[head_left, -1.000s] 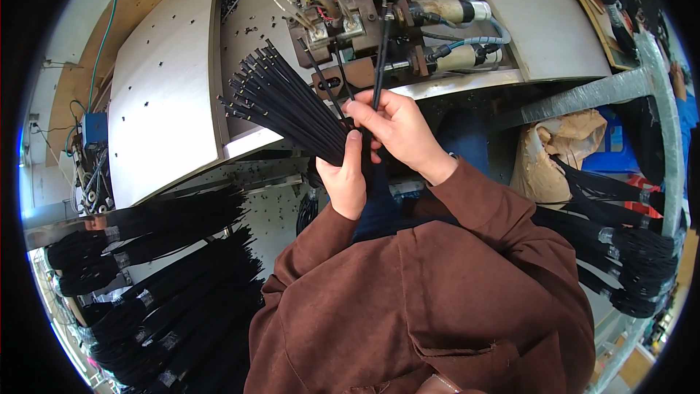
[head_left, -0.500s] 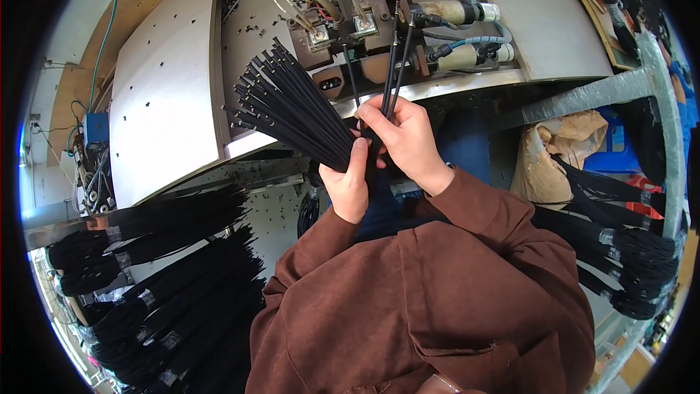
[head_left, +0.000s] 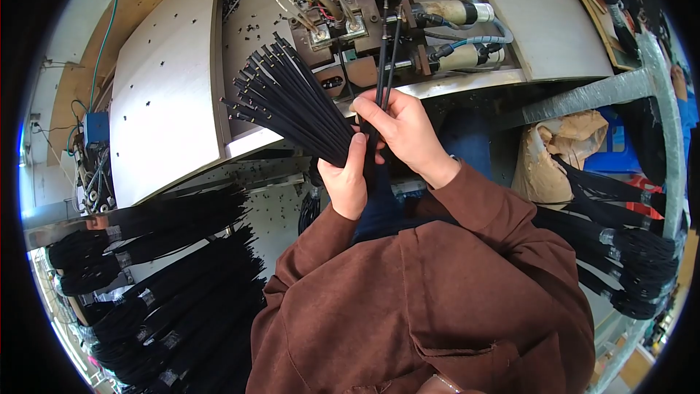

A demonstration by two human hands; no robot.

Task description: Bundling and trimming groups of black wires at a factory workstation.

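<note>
My left hand [head_left: 345, 184] is closed around a thick fan of black cords [head_left: 297, 106], its thumb lying across them. Their small metal-tipped ends spread up and to the left. My right hand [head_left: 408, 137] touches the left one and pinches between thumb and fingers. Several separate black cords [head_left: 389, 58] stand up from it toward the machine [head_left: 343, 40]. One single cord [head_left: 344, 73] rises from the right fingertips to the front of the machine's metal blocks. Whether its tip touches a block, I cannot tell. The cords' lower parts are hidden behind my hands.
White work panels [head_left: 168, 80] flank the machine, with small black bits scattered about. Large bundles of black cords [head_left: 182, 299] hang at the lower left, and more cord bundles [head_left: 627, 263] at the right. Beside a metal frame [head_left: 598, 95] sits a crumpled brown paper bag [head_left: 554, 157].
My right hand has shifted slightly left, and its cords have swung left with it. The single cord's upper end has moved left too. My left hand and the fan are nearly unmoved.
</note>
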